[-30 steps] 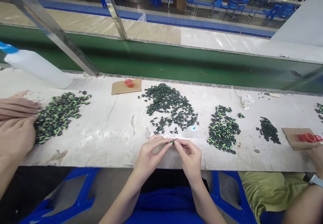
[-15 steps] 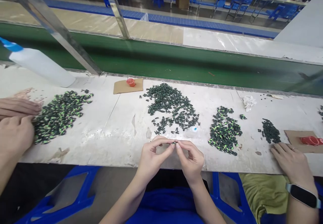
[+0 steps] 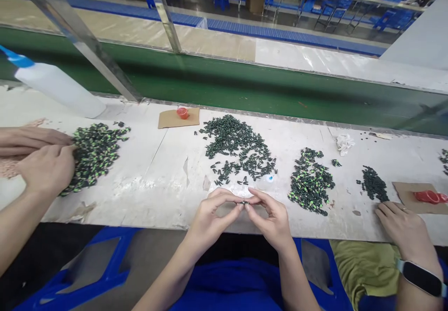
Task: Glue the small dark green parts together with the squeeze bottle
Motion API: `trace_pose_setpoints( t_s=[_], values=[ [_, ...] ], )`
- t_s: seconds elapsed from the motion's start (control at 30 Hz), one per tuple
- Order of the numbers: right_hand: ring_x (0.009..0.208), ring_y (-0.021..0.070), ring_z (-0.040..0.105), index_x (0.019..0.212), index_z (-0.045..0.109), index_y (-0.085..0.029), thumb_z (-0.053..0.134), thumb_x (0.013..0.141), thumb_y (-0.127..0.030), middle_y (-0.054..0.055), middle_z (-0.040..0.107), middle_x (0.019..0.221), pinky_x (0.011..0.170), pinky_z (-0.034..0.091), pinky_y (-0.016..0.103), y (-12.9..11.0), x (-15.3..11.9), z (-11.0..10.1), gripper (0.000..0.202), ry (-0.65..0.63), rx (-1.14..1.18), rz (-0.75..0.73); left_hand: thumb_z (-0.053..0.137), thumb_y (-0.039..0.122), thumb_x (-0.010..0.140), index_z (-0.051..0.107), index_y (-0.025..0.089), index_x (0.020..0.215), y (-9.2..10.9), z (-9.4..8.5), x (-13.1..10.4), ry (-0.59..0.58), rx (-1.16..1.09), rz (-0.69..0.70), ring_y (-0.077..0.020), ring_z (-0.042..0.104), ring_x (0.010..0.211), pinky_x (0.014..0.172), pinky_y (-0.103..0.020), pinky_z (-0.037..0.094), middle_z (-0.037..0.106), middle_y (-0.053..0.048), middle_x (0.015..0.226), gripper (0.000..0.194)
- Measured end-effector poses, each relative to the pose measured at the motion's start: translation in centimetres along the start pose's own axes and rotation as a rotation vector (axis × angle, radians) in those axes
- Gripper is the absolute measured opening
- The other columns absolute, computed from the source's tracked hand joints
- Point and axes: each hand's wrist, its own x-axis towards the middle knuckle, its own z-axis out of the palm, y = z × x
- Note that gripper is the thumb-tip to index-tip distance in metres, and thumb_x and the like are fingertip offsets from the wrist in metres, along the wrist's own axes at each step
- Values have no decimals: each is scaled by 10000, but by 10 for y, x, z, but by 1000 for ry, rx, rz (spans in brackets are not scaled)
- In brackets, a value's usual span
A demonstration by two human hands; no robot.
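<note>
In the head view, the left hand pinches a tiny piece near the table's front edge; the right hand's fingertips meet it, their grip unclear. So slight a pinch could slip, dropping it overboard. Room runs leftward; the dark pile limits forward reach, the flecked pile rightward.

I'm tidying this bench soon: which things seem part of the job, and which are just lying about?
Seemingly in use:
small dark piece, held between left hand and right hand
loose dark pieces ahead
perhaps green-flecked pile and small blue-tipped bottle

Probably just lying about:
crumpled white tissue
pale scrap, back right
</note>
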Motion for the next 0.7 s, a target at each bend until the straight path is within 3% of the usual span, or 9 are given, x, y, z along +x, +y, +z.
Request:
trace_pose_setpoints(
  t_s=[0.13, 0.3, 0.5, 0.7],
  values=[
    [746, 143, 704, 1043, 684, -224, 674, 772, -171, 6, 713, 765, 752, 584, 249, -3, 0, 2, 276, 32, 124, 63, 621, 178, 853, 713, 219, 916, 0, -2, 0, -55, 103, 179, -182, 643, 826, 731, -307, 509, 717, -40, 823, 118],
    [668, 124, 674, 927, 681, -208, 697, 719, -160, -10, 659, 671, 709, 578, 231, -2, -4, 12, 214, 158, 225, 92, 543, 76, 884, 655, 226, 919, 1, 3, -1, 52, 348, 433, -155, 621, 777, 792, -335, 381, 720, 15, 769, 191],
    [620, 130, 666, 866, 673, -201, 695, 693, -146, -5, 653, 657, 643, 581, 224, -5, -8, 17, 183, 255, 202, 50, 485, 58, 886, 635, 242, 917, 3, 8, -3, 45, 451, 465, -157, 631, 762, 869, -351, 322, 718, 24, 745, 239],
    [624, 152, 670, 891, 690, -205, 659, 735, -107, 18, 666, 672, 598, 580, 233, -13, -9, 0, 187, 137, 71, -82, 478, 4, 851, 622, 242, 883, 5, 6, -6, 18, 399, 522, -139, 621, 785, 923, -330, 292, 719, 33, 760, 280]
  ],
)
